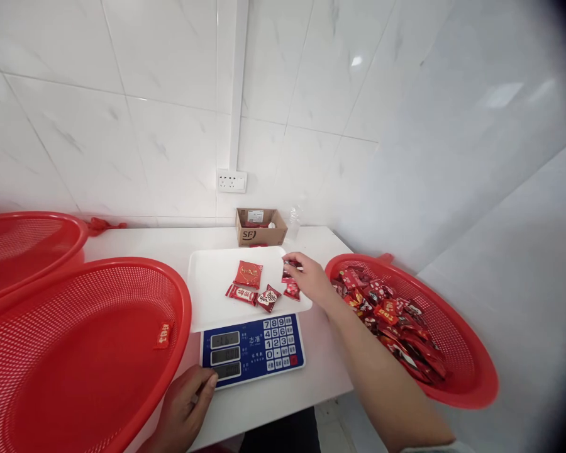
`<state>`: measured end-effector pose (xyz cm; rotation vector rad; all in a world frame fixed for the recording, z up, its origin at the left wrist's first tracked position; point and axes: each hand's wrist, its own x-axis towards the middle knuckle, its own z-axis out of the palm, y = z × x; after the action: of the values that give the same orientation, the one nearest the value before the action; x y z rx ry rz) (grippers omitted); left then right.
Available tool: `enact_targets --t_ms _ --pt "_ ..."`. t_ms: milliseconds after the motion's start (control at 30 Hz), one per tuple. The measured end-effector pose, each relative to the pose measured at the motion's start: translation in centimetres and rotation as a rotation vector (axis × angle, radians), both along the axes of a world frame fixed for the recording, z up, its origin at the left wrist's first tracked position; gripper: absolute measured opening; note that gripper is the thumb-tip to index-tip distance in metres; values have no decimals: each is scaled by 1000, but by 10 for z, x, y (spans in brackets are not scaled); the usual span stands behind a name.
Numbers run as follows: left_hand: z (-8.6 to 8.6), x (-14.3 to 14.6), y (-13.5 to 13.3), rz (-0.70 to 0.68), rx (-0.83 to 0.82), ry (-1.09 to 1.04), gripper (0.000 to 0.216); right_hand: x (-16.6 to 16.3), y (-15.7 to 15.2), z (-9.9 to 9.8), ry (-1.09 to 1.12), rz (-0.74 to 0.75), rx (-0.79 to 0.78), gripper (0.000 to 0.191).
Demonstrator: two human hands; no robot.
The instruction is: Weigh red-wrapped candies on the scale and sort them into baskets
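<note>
My right hand (306, 277) pinches a dark red snack packet (290, 269) over the right side of the white weighing tray (212, 270). Just below it, a small red packet (291, 290) lies at the tray's right. Farther left on the tray are a square red packet (248, 274), a long red packet (242, 294) and a red-and-white packet (268, 298). The tray sits on a blue digital scale (259, 343). My left hand (188, 402) is loosely closed by the scale's front left corner, with no object visible in it.
To the right, a red basket (471, 371) holds many snack packets (391, 314). On the left, a large red basket (170, 283) contains one small packet (162, 336); another red basket (33, 220) stands behind. An open cardboard box (264, 236) and a clear bottle (294, 223) are near the wall.
</note>
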<state>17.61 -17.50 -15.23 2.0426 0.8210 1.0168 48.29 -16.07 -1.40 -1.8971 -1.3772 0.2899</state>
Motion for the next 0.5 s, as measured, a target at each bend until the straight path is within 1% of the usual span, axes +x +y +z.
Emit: enact_targets --t_ms 100,233,367,500 --pt "-3 0 0 -6 22 -2 24 -14 18 -15 18 41 25 20" --pt "-2 1 1 8 17 1 25 -18 27 -27 17 64 30 25" --pt "1 2 1 11 13 8 27 -15 22 -29 -41 100 -31 37" --pt "3 1 1 -27 -3 20 25 -21 9 -29 -107 152 -176 56"
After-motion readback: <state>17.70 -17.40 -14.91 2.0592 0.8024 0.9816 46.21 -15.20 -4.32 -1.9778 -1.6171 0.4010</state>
